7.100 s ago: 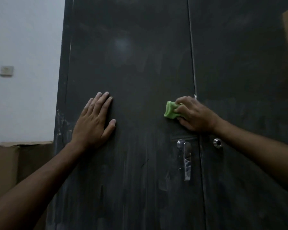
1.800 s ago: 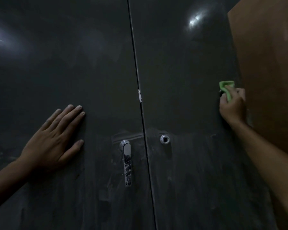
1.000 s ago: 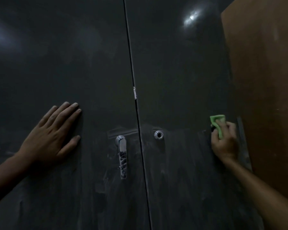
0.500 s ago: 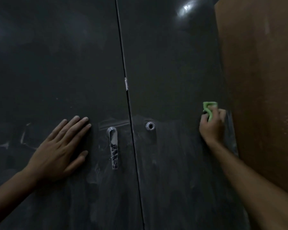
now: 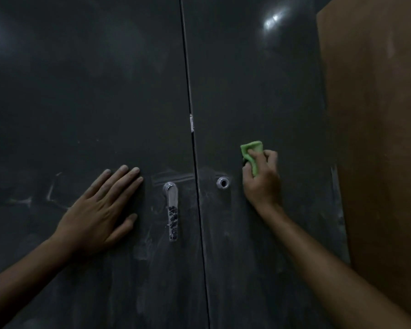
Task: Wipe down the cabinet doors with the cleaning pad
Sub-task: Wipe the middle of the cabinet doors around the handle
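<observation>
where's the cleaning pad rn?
Head view: cleaning pad gripped in the right hand against the right door, just up-right of the round lock.

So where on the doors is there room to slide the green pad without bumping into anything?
Big bare stretches lie above both hands, either side of the gap between the doors, and on the right door toward the brown panel. It is crowded in the middle: the handle and round lock sit between the flat left hand and the right hand gripping the pad.
</observation>
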Tool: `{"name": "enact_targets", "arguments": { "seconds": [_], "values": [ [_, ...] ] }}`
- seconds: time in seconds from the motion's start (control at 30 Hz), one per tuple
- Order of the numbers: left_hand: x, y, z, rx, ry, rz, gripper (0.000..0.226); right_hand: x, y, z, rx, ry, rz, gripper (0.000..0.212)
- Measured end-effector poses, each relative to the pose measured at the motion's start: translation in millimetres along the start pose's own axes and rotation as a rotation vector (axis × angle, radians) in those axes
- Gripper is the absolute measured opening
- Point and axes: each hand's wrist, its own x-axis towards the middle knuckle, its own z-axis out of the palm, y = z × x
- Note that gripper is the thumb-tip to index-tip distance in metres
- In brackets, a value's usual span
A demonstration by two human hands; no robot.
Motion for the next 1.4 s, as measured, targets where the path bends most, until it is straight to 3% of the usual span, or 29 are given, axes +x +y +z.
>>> {"name": "enact_targets", "arguments": {
  "seconds": [0.17,0.33,0.4,0.5,0.67,0.77,0.9,1.03,1.2,1.4],
  "values": [
    [-0.8,-1.0,1.7,0.018,0.001,0.010,0.080,-30.4,-25.5,-2.9,0.047,-0.260,-0.341,0.030],
    [0.4,-0.9,4.2,0.022,0.004,0.011,0.081,-3.7,-34.1,-18.3,-0.109,-0.337,-0.639,0.027],
    [-0.1,0.3,4.8,0.024,0.005,0.010,0.081,0.6,-48.4,-9.6,-0.153,-0.343,-0.679,0.024],
    [-0.6,-1.0,2.5,0.022,-0.001,0.011,0.080,-30.4,-55.8,5.8,-0.086,-0.293,-0.568,0.022],
    [-1.0,-1.4,3.6,0.034,-0.009,0.011,0.080,-103.4,-8.2,-6.4,-0.059,-0.309,-0.603,0.031],
    [-0.9,-1.2,3.8,0.037,-0.004,0.013,0.080,-88.8,-6.5,-8.7,-0.099,-0.237,-0.516,0.028],
    [-0.8,-1.4,7.6,0.042,0.009,0.013,0.080,-55.2,-46.4,13.6,-0.165,-0.187,-0.539,0.034],
    [-1.6,-2.6,6.7,0.038,0.015,0.017,0.080,-26.0,-77.7,32.0,-0.111,-0.020,-0.205,0.031],
    [-2.6,-0.8,3.9,0.041,0.020,0.009,0.079,-38.1,-61.2,33.2,0.041,0.109,0.118,0.029],
    [-0.3,0.4,4.7,0.025,0.027,0.006,0.079,-104.7,-48.1,24.4,-0.010,0.076,0.135,0.030]
  ]
}}
